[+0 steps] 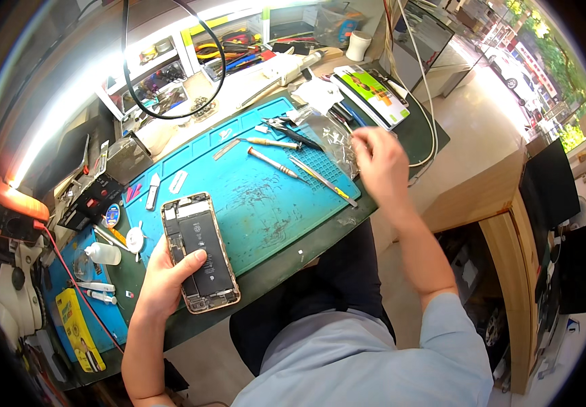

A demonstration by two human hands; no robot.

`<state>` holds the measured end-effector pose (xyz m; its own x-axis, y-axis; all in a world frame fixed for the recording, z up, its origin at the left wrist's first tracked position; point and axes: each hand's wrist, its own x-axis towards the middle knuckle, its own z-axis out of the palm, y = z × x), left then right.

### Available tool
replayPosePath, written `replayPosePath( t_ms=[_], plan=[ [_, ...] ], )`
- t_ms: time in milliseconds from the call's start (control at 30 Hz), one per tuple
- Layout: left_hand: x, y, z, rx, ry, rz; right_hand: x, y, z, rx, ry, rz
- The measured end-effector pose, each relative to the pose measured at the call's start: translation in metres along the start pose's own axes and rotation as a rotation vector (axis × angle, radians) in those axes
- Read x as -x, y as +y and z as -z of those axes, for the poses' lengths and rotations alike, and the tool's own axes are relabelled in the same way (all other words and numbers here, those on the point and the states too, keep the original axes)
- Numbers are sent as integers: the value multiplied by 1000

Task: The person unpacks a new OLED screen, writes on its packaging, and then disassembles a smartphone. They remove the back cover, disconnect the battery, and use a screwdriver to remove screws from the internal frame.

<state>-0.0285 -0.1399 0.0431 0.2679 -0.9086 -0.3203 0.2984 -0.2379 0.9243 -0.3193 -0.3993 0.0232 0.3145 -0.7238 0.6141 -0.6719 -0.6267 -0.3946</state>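
My left hand (162, 279) grips an opened smartphone (199, 229) by its left side, the thumb lying across the black battery. The phone's inside faces up, and it is held over the near left edge of a teal repair mat (255, 237). My right hand (382, 166) is raised at the mat's far right corner, beside a clear plastic bag (337, 144) with small bits in it. Its fingers are drawn together; whatever they hold, if anything, is too small to make out. A screwdriver (274, 163), a slim yellow-and-grey tool (323, 180) and black-handled pliers (296, 131) lie on the mat.
To the left stand an orange multimeter (9, 209), a white bottle (103, 254) and a yellow packet (77, 329). A black cable loop (222, 61) hangs over the far side. At the far right lie a green-and-white box (372, 95) and white cables (431, 115).
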Motion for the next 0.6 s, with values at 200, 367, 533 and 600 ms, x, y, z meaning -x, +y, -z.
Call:
replayPosePath(
  t_ms=[200,367,533,600],
  plan=[
    [-2,-2,-2,-12,-13,-19,-52,34,-1,262,-413,-181],
    [-3,-2,0,-30,-26,-11,-74,24,-2,380,-644,-152],
    [-3,0,1,-35,-47,-10,-83,30,14,437,-791,-171],
    [-1,3,1,-7,-53,23,-76,31,30,411,-569,-182]
  ],
)
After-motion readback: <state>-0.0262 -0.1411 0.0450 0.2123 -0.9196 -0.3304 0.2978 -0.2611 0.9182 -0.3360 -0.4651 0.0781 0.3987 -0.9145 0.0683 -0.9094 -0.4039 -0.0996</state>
